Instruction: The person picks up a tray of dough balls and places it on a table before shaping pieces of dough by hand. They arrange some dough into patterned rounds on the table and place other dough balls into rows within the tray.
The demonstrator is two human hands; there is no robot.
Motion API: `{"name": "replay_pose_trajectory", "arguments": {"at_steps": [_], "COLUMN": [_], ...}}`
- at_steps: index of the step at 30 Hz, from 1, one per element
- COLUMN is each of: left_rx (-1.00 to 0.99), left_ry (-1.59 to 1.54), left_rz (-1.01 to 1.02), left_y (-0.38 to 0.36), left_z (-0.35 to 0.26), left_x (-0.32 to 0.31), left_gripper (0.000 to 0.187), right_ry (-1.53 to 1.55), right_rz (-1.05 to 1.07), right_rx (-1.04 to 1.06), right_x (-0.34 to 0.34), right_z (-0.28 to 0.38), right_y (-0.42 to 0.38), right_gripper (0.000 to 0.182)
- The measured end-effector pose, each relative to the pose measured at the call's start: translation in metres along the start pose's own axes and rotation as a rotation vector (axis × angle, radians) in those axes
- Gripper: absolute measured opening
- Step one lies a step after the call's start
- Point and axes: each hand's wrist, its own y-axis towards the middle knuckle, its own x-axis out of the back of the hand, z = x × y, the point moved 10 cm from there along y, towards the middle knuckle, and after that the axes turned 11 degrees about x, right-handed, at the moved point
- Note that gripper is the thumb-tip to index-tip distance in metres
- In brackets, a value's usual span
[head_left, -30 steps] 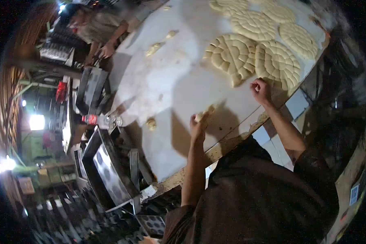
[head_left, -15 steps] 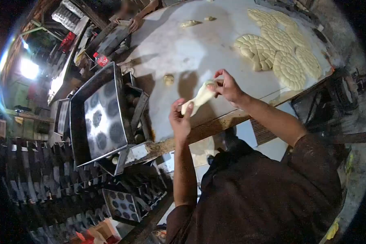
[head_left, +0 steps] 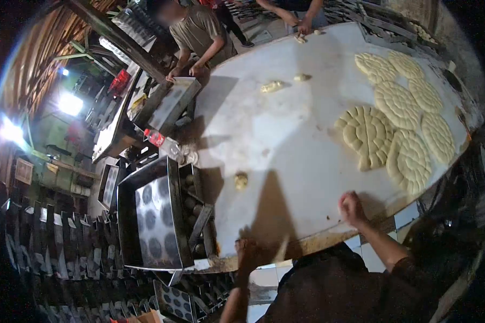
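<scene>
Showing curled fingers (head_left: 345, 201), right hand (head_left: 352, 210) near dough (head_left: 408, 164), left hand (head_left: 247, 253) at table edge (head_left: 320, 240), fingers too dim to judge

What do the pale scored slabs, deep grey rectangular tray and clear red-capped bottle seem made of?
Slabs: probably matte dough, edges rounded along the cuts. Tray: likely metal, dull walls around a glaring base. Bottle: perhaps glossy plastic, being see-through; glass possible.

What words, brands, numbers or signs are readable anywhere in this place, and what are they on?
No text can be read.
Red label on the clear bottle: too small and blurred to read.
Pale square at far left: any marks on it are too blurred to make out.
</scene>
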Motion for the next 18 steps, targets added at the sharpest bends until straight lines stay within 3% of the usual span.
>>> {"name": "replay_pose_trajectory", "arguments": {"at_steps": [3,5,7,10,11,13,15,17,18], "left_rx": [-0.287,-0.191,-0.252,0.081,-0.105,-0.13,0.124,0.105,-0.045], "left_ry": [1.164,0.992,0.856,0.085,0.455,0.481,-0.108,0.007,0.345], "left_rz": [-0.178,-0.212,-0.25,-0.147,-0.188,-0.188,-0.068,-0.109,-0.167], "left_y": [0.051,0.098,0.123,0.099,0.075,0.027,0.018,0.055,0.073], "left_z": [-0.032,-0.04,-0.091,-0.096,-0.122,-0.089,-0.017,0.02,-0.001], "left_x": [0.009,0.004,-0.052,-0.125,-0.142,-0.133,-0.101,-0.032,-0.021], "left_gripper": [0.067,0.06,0.054,0.038,0.033,0.025,0.022,0.022,0.022], "right_ry": [-0.344,-0.337,-0.29,-0.287,-0.287,-0.234,-0.169,-0.187,-0.234], "right_rz": [0.31,0.22,0.146,0.228,0.294,0.374,0.375,0.334,0.289], "right_rx": [0.362,0.329,0.272,0.305,0.412,0.566,0.595,0.545,0.477], "right_x": [-0.004,-0.007,-0.027,-0.08,-0.084,-0.08,-0.043,-0.026,-0.021], "right_z": [0.025,0.02,0.021,0.05,0.063,0.057,0.029,0.008,-0.005], "right_y": [0.031,0.085,0.117,0.094,0.073,0.043,0.043,0.072,0.102], "right_gripper": [0.024,0.03,0.031,0.025,0.023,0.019,0.015,0.012,0.01]}}
